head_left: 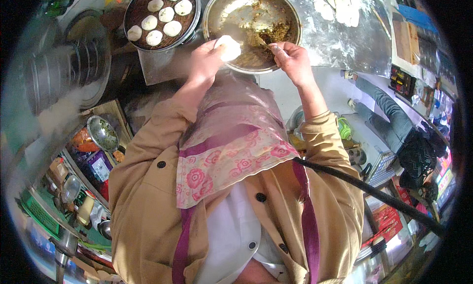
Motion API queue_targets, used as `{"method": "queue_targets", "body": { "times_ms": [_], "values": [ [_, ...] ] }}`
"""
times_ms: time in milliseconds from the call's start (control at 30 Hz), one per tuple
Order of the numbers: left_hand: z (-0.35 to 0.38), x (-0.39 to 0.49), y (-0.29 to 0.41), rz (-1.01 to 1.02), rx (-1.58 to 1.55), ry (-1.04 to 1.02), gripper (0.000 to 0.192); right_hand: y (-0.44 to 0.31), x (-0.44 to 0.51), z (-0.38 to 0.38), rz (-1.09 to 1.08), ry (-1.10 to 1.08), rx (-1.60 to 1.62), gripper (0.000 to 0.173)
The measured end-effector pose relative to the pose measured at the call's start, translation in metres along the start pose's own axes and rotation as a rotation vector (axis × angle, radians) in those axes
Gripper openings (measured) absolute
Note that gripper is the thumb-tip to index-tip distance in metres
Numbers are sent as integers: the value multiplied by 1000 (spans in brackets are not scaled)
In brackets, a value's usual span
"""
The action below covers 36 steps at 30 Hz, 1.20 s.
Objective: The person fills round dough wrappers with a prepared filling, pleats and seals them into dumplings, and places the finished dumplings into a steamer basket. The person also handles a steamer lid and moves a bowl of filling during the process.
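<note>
My left hand (204, 61) holds a round, flat piece of white dough (230, 49) over the near left rim of a wide metal bowl (206, 23). The fingers and thumb of my right hand (294, 60) pinch a thin utensil (264, 41), whose far end reaches into the bowl; its exact kind is unclear. Brown, crumbly filling (282, 31) lies against the right side of the bowl, with smears across the bottom. Left of the bowl, several white dough rounds (172, 28) rest apart from one another on a dark round griddle pan (137, 12).
Flour dusts the metal worktop (329, 55) at right, where flattened dough pieces (338, 7) lie in a cluster beside a thin stick (380, 23). Ribbed round metalware (74, 68) stands at left. A metal bowl of greens (103, 134) sits lower left. A person in jeans (384, 103) is at right.
</note>
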State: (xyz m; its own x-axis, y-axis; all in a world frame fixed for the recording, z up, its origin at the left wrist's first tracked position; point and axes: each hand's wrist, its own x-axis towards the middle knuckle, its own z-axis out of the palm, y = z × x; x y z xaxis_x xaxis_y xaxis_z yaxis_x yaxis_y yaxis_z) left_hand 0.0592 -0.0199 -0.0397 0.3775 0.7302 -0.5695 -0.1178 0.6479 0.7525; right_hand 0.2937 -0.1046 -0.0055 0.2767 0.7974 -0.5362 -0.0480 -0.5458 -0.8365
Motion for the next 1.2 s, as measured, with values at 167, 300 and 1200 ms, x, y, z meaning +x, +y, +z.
{"method": "queue_targets", "body": {
  "times_ms": [167, 300, 1200],
  "values": [
    [13, 3, 1, 22, -41, 12, 28, 11, -3, -10, -42, 56, -30, 20],
    [14, 9, 3, 1, 29, 13, 33, 6, -8, -8, -57, 74, 44, 20],
    [60, 13, 29, 3, -237, -267, 29, -5, -31, 23, -259, 262, 204, 16]
  ]
}}
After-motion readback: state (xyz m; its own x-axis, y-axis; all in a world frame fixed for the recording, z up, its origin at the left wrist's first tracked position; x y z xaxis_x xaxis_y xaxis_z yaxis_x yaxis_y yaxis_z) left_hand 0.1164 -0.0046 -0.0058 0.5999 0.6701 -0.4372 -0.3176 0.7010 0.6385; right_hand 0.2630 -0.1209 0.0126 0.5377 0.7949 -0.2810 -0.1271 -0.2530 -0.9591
